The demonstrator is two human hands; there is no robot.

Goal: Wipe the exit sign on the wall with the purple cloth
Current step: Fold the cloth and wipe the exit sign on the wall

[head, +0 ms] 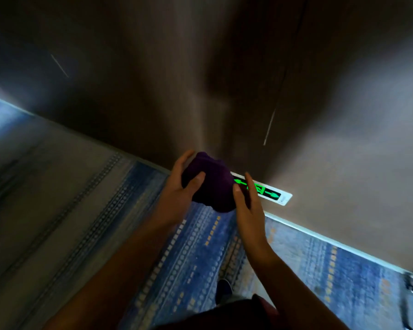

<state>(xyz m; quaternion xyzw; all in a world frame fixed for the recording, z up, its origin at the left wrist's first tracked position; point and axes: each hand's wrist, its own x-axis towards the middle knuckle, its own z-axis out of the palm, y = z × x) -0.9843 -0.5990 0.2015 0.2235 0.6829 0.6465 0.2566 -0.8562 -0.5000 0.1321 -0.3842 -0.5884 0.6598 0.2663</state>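
One purple cloth (212,186) beside exit sign (267,190), we judge soft; left hand (177,194) cups it, right hand (248,210) flat against; grip mid-bunch.

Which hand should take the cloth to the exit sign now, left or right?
Probably right. The right hand lies in front of the exit sign, its thumb touching the purple cloth. The left hand grips the cloth on the side away from the sign.
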